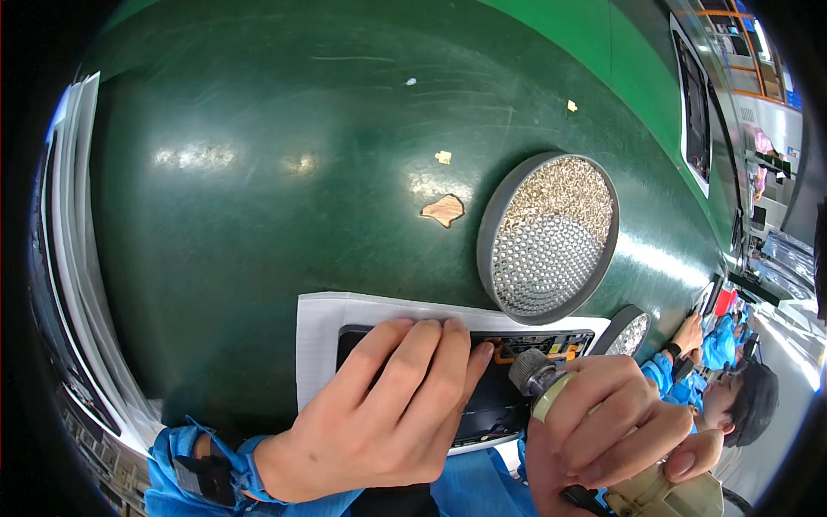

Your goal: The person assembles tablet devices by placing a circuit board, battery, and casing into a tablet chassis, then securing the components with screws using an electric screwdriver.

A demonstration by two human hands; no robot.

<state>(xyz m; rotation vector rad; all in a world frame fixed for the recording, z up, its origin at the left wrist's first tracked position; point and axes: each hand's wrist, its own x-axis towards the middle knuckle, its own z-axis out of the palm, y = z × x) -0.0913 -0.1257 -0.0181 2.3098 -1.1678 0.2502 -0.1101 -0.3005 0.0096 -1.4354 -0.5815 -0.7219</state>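
Observation:
An opened black electronic device (pixel 495 422), flat and tablet-like, lies on a white sheet (pixel 317 312) at the near edge of the bench. Orange and dark small parts show along its right end. My left hand (pixel 379 414) grips it from above, its fingers bent over the far edge and the thumb near the screwdriver's tip. My right hand (pixel 620 431) is wrapped round an electric screwdriver (pixel 536 372) with a knurled metal nose and a pale body. The nose points down into the device's parts; the bit's very tip is hard to make out.
Beyond the device stands a round grey dish (pixel 487 250) of small screws; a smaller dish (pixel 627 332) lies right of it. A brown scrap (pixel 444 210) and yellow bits (pixel 443 157) dot the green bench (pixel 258 233). White sheets (pixel 82 241) are stacked at left. A co-worker (pixel 741 396) sits at right.

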